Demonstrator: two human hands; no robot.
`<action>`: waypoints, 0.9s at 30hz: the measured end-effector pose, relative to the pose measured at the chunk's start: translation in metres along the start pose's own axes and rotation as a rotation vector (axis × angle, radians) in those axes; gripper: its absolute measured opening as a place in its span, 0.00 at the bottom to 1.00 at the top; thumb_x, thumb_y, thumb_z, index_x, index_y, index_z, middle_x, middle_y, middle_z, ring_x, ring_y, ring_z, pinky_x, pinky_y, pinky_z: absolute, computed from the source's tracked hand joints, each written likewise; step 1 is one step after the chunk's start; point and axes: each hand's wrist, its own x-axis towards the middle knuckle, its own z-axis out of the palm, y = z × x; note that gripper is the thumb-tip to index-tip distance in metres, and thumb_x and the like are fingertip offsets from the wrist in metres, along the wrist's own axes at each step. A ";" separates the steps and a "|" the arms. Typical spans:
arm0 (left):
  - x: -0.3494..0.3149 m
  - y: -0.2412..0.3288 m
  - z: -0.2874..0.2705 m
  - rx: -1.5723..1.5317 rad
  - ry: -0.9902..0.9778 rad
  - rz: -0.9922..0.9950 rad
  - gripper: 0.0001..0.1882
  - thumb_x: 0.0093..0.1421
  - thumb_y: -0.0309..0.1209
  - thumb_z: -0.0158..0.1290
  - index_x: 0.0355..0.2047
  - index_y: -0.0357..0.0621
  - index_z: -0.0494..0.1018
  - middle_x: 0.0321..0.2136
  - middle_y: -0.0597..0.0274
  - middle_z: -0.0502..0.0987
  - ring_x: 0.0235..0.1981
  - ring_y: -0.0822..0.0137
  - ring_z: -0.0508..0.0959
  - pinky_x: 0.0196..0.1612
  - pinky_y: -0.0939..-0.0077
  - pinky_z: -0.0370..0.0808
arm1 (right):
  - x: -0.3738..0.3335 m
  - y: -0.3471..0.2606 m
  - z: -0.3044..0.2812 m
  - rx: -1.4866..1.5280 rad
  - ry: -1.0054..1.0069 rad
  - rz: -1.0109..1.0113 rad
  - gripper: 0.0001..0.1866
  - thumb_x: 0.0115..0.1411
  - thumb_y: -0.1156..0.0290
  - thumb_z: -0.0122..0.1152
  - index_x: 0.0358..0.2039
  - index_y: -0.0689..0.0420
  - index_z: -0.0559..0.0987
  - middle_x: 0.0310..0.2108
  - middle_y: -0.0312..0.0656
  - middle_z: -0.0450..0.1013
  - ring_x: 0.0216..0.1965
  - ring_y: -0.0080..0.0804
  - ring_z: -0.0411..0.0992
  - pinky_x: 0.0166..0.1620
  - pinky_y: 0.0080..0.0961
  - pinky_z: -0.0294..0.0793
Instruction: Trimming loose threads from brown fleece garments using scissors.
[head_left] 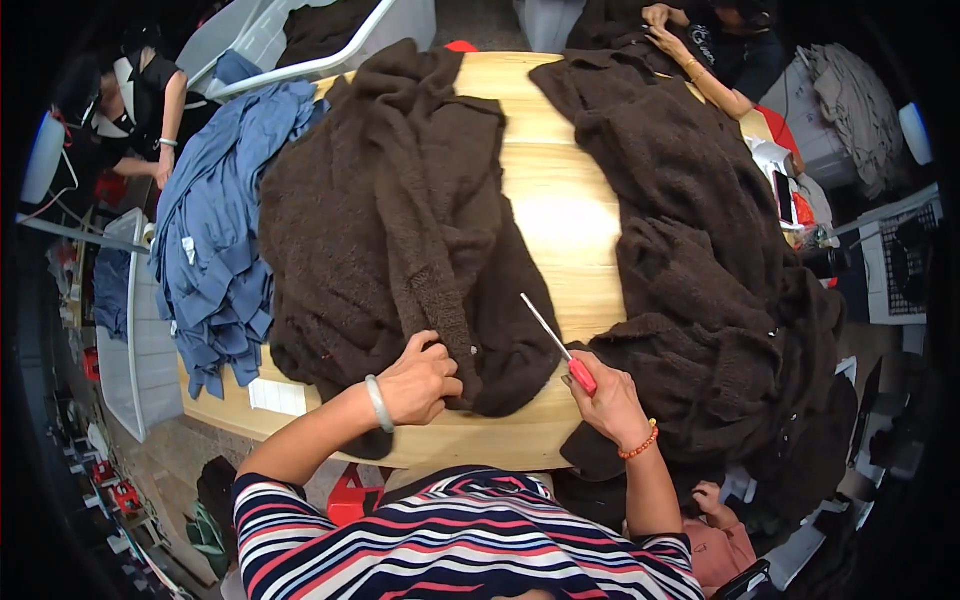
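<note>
A dark brown fuzzy garment (340,230) lies spread on the wooden table in front of me, one sleeve running down its middle. My left hand (415,385) is at its near edge, fingers curled and closed on the fabric. A small pale button-like spot (473,351) shows just beside those fingers. In my right hand (612,405) is a slim red-handled tool (545,328) with a long thin metal blade pointing up and left over the garment's right edge. The fist hides part of the handle, so its exact kind is unclear.
Blue garments (225,200) are heaped on the left. More dark brown garments (690,220) cover the right side of the table (560,190). A white paper slip (277,396) lies near the front-left edge. Co-workers are at the far left and far right; a person in pink (722,550) is behind my right arm.
</note>
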 end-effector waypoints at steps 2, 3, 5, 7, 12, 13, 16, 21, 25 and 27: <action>-0.011 -0.008 0.022 0.372 -0.107 -0.152 0.15 0.45 0.30 0.60 0.36 0.47 0.77 0.40 0.51 0.72 0.54 0.49 0.68 0.64 0.39 0.50 | 0.004 -0.008 0.009 -0.007 -0.027 -0.017 0.16 0.57 0.72 0.61 0.47 0.56 0.74 0.29 0.55 0.75 0.34 0.56 0.75 0.37 0.41 0.74; -0.011 -0.011 0.028 0.371 -0.105 -0.158 0.15 0.45 0.30 0.60 0.36 0.47 0.77 0.40 0.51 0.72 0.54 0.49 0.68 0.64 0.39 0.50 | 0.008 -0.011 0.013 -0.014 -0.040 -0.024 0.16 0.57 0.71 0.61 0.47 0.56 0.74 0.29 0.55 0.75 0.34 0.56 0.75 0.37 0.41 0.74; -0.007 -0.017 0.034 0.110 0.265 -0.351 0.25 0.49 0.32 0.61 0.49 0.47 0.73 0.52 0.46 0.67 0.60 0.44 0.63 0.63 0.41 0.54 | 0.014 -0.018 0.019 -0.012 -0.035 -0.035 0.16 0.58 0.70 0.61 0.47 0.56 0.74 0.29 0.55 0.75 0.34 0.57 0.75 0.37 0.42 0.74; -0.003 -0.034 0.030 -0.019 0.381 -0.352 0.34 0.51 0.35 0.63 0.59 0.46 0.66 0.58 0.42 0.61 0.61 0.40 0.60 0.62 0.47 0.59 | 0.018 -0.024 0.021 0.005 -0.017 -0.049 0.16 0.58 0.70 0.61 0.47 0.57 0.74 0.29 0.55 0.75 0.34 0.56 0.75 0.37 0.42 0.74; 0.050 -0.066 -0.005 0.102 0.748 -0.601 0.49 0.46 0.40 0.68 0.65 0.45 0.56 0.61 0.37 0.55 0.58 0.38 0.62 0.60 0.50 0.62 | 0.031 -0.032 0.025 -0.040 -0.047 -0.011 0.16 0.58 0.69 0.61 0.48 0.53 0.73 0.32 0.53 0.77 0.35 0.56 0.75 0.39 0.43 0.75; 0.060 -0.078 -0.006 0.053 0.768 -0.731 0.56 0.45 0.42 0.69 0.68 0.43 0.48 0.63 0.38 0.51 0.58 0.37 0.62 0.59 0.51 0.63 | 0.032 -0.033 0.026 -0.042 -0.043 -0.014 0.16 0.58 0.68 0.61 0.48 0.52 0.73 0.32 0.53 0.77 0.35 0.56 0.75 0.38 0.43 0.75; 0.073 -0.139 0.011 -0.254 0.947 -0.880 0.45 0.47 0.39 0.66 0.62 0.33 0.58 0.55 0.38 0.63 0.53 0.41 0.67 0.57 0.58 0.67 | 0.031 -0.038 0.029 -0.056 -0.051 -0.005 0.16 0.58 0.68 0.61 0.48 0.53 0.74 0.32 0.54 0.77 0.36 0.56 0.75 0.39 0.44 0.75; 0.084 -0.141 -0.020 -0.474 1.095 -0.640 0.15 0.50 0.32 0.61 0.31 0.31 0.73 0.30 0.46 0.73 0.34 0.48 0.76 0.40 0.62 0.73 | 0.020 -0.021 0.027 0.000 0.037 0.025 0.16 0.58 0.67 0.62 0.47 0.54 0.75 0.33 0.56 0.76 0.36 0.57 0.75 0.39 0.45 0.75; 0.116 -0.094 -0.048 -0.226 1.104 -0.197 0.21 0.47 0.30 0.64 0.14 0.38 0.61 0.18 0.51 0.63 0.21 0.51 0.66 0.24 0.59 0.62 | 0.015 -0.008 0.013 0.067 0.140 0.100 0.14 0.59 0.76 0.60 0.47 0.59 0.76 0.24 0.48 0.75 0.27 0.35 0.79 0.34 0.26 0.75; 0.139 -0.061 -0.036 -0.160 0.998 0.113 0.16 0.43 0.28 0.61 0.13 0.43 0.62 0.17 0.54 0.65 0.22 0.51 0.68 0.25 0.58 0.63 | 0.010 -0.006 0.000 0.175 0.230 0.140 0.14 0.61 0.77 0.58 0.47 0.61 0.76 0.22 0.39 0.75 0.26 0.22 0.75 0.33 0.20 0.74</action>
